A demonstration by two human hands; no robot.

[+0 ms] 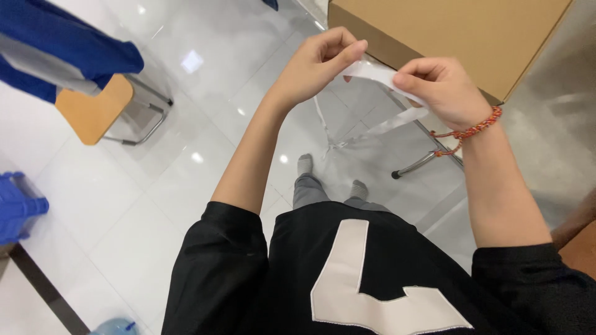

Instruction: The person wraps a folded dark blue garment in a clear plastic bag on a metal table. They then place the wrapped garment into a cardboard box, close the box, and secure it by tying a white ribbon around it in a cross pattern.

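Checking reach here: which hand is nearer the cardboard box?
Right. The right hand holds the white strip just below the cardboard box; the left hand pinches its other end, farther left.

Cardboard box (459, 37), wooden chair (93, 111), blue crate (15, 208), glossy floor tiles (205, 74).

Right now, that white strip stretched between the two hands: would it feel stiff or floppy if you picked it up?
Probably floppy: the white strip is taut only between the left hand and right hand, while its loose tail droops and curls below. It looks thin and partly see-through, so likely very light and easily creased or torn.
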